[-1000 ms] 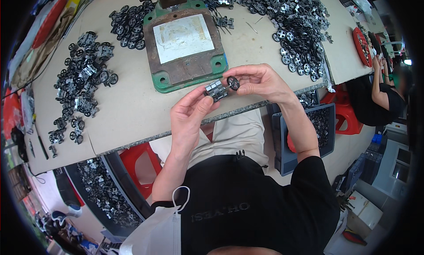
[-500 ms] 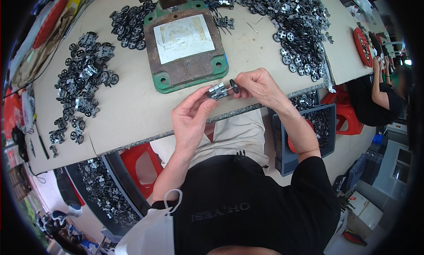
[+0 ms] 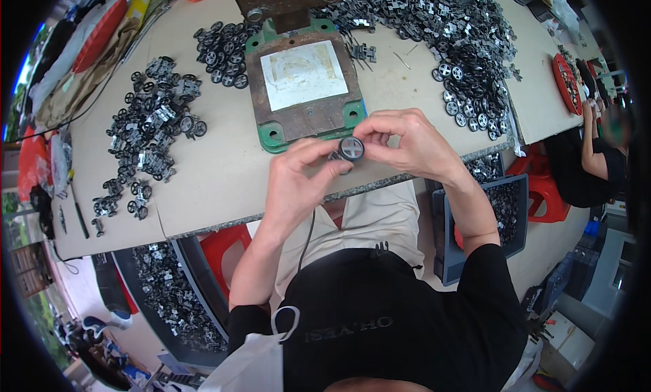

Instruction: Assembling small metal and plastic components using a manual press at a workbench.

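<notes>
A black wheel (image 3: 351, 148) with a grey cross-shaped hub faces up between my hands, over the table just in front of the press base. My left hand (image 3: 296, 182) is closed, thumb and fingers pinching the small grey wheeled chassis (image 3: 336, 156) that mostly hides behind the wheel and fingertips. At the wheel's right rim, the bent thumb and fingers of my right hand (image 3: 412, 146) close on its edge. The press base (image 3: 305, 126), green and rusty brown with a white pad (image 3: 304, 75) on it, stands right beyond both hands.
Wheeled chassis assemblies lie in a heap (image 3: 146, 124) on the left. Loose wheels (image 3: 224, 53) sit beside the press, and a large pile of wheels and grey parts (image 3: 458, 53) fills the far right. Grey bins (image 3: 444, 256) of parts stand below the table edge. Another person sits at the right.
The chassis has been turned, so the wheel's hub now faces up instead of showing edge-on with its axle. My right fingers have come in against the wheel. The whole view has shifted slightly.
</notes>
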{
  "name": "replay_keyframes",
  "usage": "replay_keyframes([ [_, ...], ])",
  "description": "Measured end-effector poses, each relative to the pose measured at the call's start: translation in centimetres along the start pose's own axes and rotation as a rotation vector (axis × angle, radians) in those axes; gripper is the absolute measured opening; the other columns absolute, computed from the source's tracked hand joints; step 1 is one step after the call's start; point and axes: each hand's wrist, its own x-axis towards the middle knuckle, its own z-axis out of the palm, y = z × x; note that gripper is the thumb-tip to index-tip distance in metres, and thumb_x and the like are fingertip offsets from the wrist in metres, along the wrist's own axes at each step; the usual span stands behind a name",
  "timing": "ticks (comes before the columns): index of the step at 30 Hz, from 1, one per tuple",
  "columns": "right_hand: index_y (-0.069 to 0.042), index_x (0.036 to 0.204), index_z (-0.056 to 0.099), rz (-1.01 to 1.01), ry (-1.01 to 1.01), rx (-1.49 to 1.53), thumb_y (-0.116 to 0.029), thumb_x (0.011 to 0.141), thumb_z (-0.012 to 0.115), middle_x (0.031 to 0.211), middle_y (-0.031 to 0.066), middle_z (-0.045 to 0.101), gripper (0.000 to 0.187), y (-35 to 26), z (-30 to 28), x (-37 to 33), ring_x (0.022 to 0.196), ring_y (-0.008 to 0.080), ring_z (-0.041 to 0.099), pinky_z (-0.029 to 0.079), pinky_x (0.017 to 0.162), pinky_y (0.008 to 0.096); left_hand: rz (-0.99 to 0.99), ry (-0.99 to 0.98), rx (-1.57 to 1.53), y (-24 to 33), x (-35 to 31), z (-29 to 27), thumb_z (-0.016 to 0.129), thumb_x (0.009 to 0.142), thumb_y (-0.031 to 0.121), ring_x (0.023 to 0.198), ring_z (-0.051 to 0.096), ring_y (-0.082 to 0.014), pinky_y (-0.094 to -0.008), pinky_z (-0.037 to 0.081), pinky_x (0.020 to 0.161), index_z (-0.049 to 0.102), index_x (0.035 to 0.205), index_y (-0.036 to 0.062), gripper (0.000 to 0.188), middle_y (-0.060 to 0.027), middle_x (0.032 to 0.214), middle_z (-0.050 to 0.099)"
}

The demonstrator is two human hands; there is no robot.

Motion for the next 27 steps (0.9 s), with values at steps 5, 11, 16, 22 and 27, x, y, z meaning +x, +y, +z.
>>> replay_keyframes([
  [5,0.002,0.094,0.063,0.132,0.198,0.112,-0.008,0.076,0.065,0.077,0.0049,0.065,0.02,0.4,-0.4,1.4,0.068,0.0089,0.058,0.045,0.06,0.0213,-0.009,0.321,0.037,0.6,5.2,-2.5,0.07,0.069,0.008,0.074,0.057,-0.0108,-0.0242,0.045,0.067,0.065,0.092,-0.0028,0.026,-0.0075,0.084,0.065],
  [11,-0.001,0.091,0.064,0.147,0.207,0.08,-0.015,0.079,0.063,0.071,0.0058,0.063,0.019,2.7,0.4,0.9,0.057,0.0082,0.052,0.044,0.054,0.0233,0.058,0.428,0.138,-2.6,9.8,-4.3,0.07,0.068,0.015,0.08,0.062,-0.0172,-0.0279,0.047,0.071,0.065,0.094,-0.0022,0.031,-0.0138,0.095,0.064],
  [16,-0.001,0.09,0.064,0.162,0.21,0.074,-0.015,0.08,0.063,0.072,0.0061,0.064,0.017,3.6,0.3,-0.2,0.056,0.0086,0.051,0.043,0.053,0.0233,0.078,0.442,0.183,-2.5,9.8,-3.7,0.07,0.068,0.015,0.08,0.063,-0.0195,-0.0295,0.048,0.072,0.067,0.093,0.0005,0.029,-0.0146,0.095,0.062],
  [22,-0.002,0.09,0.065,0.177,0.173,0.043,-0.015,0.08,0.062,0.075,0.006,0.065,0.016,3.1,-0.9,-0.4,0.059,0.0089,0.054,0.044,0.054,0.0231,0.163,0.466,0.214,-3.0,9.7,-3.6,0.07,0.066,0.012,0.078,0.063,-0.0206,-0.0296,0.048,0.072,0.068,0.089,0.0021,0.025,-0.0145,0.09,0.063],
  [27,-0.001,0.093,0.065,0.052,0.334,-0.099,-0.016,0.082,0.062,0.082,0.0044,0.066,0.02,0.4,-8.1,1.3,0.071,0.0098,0.059,0.046,0.063,0.0221,0.202,0.491,0.292,-2.2,10.3,-3.7,0.071,0.065,0.012,0.076,0.061,-0.022,-0.0305,0.048,0.07,0.068,0.087,0.0011,0.024,-0.0145,0.086,0.062],
])
